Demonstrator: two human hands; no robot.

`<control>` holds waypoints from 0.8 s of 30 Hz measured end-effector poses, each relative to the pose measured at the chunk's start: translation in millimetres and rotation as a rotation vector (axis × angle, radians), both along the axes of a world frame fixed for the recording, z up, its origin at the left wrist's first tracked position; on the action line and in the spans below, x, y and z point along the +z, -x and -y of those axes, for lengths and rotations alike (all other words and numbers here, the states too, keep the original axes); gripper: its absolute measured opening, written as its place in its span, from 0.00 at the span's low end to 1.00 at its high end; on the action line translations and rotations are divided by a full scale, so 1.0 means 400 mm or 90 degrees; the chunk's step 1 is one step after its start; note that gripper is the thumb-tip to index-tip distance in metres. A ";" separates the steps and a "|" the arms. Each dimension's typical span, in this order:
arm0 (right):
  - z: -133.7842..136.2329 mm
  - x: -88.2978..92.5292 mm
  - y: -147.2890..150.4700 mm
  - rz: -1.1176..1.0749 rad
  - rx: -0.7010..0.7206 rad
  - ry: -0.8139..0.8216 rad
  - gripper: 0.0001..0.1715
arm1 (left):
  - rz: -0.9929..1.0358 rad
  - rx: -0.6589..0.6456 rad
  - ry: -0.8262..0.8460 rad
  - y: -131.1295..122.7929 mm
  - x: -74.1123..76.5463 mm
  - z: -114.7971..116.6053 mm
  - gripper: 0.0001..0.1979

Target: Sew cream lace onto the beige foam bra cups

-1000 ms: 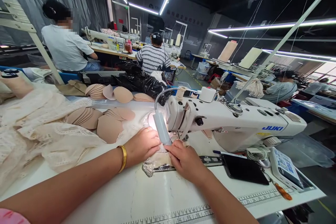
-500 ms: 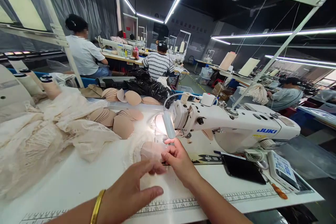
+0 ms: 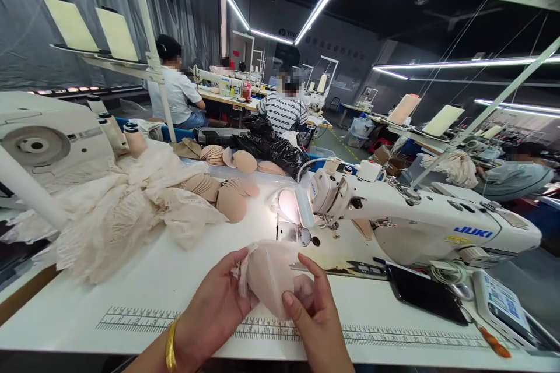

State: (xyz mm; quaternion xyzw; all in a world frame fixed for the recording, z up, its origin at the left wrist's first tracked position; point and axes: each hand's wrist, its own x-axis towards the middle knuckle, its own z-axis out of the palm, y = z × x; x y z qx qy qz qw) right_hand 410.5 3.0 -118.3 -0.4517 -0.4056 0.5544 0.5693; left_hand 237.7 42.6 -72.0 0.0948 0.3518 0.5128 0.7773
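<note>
At your far left, two pale thread cones [image 3: 72, 24] sit on a stand above a white machine [image 3: 94, 137] with a round wheel. Next come smaller thread spools [image 3: 136, 140], then a heap of cream lace fabric [image 3: 131, 204] spread over the white table [image 3: 170, 274]. A printed ruler scale [image 3: 135, 319] runs along the table's near edge. Behind the lace, a co-worker in a white shirt [image 3: 172, 96] sits turned away. Beige oval pads [image 3: 231, 203] lie overlapping at the lace's right side.

Your left hand [image 3: 212, 306], a gold bangle [image 3: 170, 344] at its wrist, is closed on the left edge of a sheer-covered cup piece [image 3: 271, 280], thumb at the upper left. That piece is up in front of you, between your two hands, above the near part of the table. Your right hand [image 3: 317, 315] pinches its lower right edge, thumb in front, index finger raised.

Beyond, a black plastic bag [image 3: 273, 143] lies before a person in a striped shirt [image 3: 283, 112]. Right of that, a grey lamp head [image 3: 305, 204] hangs beside the JUKI sewing machine [image 3: 420, 213]. Further right lie a black phone [image 3: 426, 294] and a white control box [image 3: 501, 300].
</note>
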 end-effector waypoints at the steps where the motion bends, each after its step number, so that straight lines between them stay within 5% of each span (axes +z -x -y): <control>1: -0.001 -0.004 -0.001 0.023 -0.014 -0.008 0.46 | 0.008 -0.001 -0.022 -0.002 0.001 0.003 0.08; 5: -0.001 -0.025 -0.003 0.058 -0.027 -0.031 0.44 | -0.042 -0.026 -0.146 -0.016 0.006 0.006 0.12; 16: -0.016 -0.044 -0.025 0.109 -0.032 -0.053 0.42 | 0.042 0.031 0.049 -0.038 0.004 -0.015 0.09; 19: -0.014 -0.047 -0.020 0.104 -0.043 -0.053 0.43 | 0.034 0.012 -0.005 -0.043 0.000 -0.011 0.05; 24: -0.013 -0.044 -0.020 0.076 -0.059 -0.049 0.44 | -0.027 -0.084 -0.109 -0.045 -0.008 -0.014 0.15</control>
